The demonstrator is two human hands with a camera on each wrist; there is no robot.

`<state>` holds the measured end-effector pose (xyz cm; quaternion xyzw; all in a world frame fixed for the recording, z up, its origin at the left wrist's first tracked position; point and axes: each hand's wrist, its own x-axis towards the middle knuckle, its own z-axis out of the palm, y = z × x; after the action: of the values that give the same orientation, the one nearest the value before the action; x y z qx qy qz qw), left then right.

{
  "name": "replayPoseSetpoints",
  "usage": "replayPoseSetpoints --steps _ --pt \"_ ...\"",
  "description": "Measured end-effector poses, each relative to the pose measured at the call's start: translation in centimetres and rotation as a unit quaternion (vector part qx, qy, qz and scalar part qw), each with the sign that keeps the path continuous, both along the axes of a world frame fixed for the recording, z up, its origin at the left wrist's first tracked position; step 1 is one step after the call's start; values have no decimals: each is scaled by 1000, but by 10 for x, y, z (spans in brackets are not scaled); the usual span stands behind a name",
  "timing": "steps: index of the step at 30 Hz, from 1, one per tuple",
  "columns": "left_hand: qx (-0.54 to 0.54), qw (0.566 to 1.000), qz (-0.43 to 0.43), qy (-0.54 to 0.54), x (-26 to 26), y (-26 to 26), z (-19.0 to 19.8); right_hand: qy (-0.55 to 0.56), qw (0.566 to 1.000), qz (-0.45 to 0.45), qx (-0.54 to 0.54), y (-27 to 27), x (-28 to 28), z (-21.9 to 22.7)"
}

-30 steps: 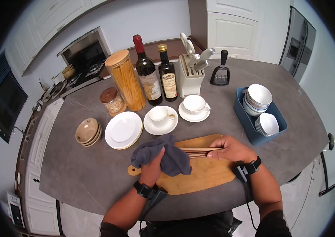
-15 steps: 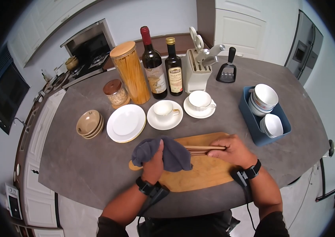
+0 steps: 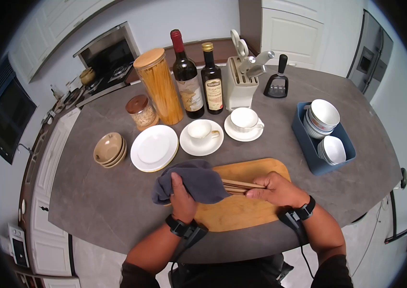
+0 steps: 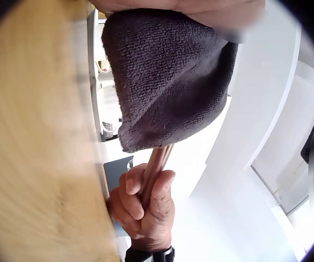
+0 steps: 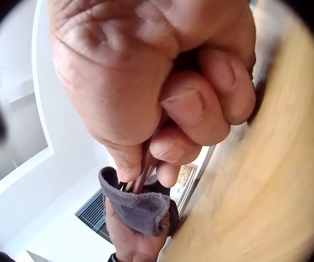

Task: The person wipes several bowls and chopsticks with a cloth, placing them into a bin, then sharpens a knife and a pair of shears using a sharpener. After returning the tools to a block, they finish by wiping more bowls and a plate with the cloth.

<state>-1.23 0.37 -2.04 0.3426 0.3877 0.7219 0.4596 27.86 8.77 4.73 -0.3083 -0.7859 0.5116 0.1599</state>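
Over the wooden cutting board [image 3: 241,216], my left hand [image 3: 182,201] grips a dark grey cloth [image 3: 196,178], its thumb lying on top. The cloth is wrapped around one end of a bundle of chopsticks [image 3: 237,186], hiding that end. My right hand [image 3: 280,189] holds the bare other end between thumb and curled fingers. In the left wrist view the chopsticks [image 4: 158,164] run out of the cloth [image 4: 168,82] into the right hand [image 4: 146,204]. The right wrist view shows the cloth [image 5: 138,210] folded around them, with the left hand behind it.
Beyond the board stand white plates [image 3: 154,148], two cups [image 3: 199,130] on saucers, and brown bowls [image 3: 109,149]. Farther back are a pasta jar [image 3: 160,89], two bottles [image 3: 189,89] and a knife block [image 3: 240,86]. A blue bin [image 3: 311,153] of bowls is at right.
The right hand has shifted slightly left and down, with the chopsticks tilting down toward it. The cloth has moved a little left and up and looks flatter. The head view has shifted a little.
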Motion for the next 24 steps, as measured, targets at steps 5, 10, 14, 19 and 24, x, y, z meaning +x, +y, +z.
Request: replayPoseSetpoints --steps 5,10,14,19,24 --pt "29 998 18 -52 7 -6 -10 -3 996 21 -86 -7 -4 3" --pt "20 993 -95 66 18 -17 -25 36 994 39 -98 -14 -17 -12" --pt "51 958 -148 241 30 -15 12 49 995 78 -43 -23 -25 -3" --pt "-72 973 -164 143 27 -11 16 101 993 57 28 -28 -33 -6" --pt "-106 985 -100 88 27 -5 8 69 986 -5 151 -28 -31 -12"
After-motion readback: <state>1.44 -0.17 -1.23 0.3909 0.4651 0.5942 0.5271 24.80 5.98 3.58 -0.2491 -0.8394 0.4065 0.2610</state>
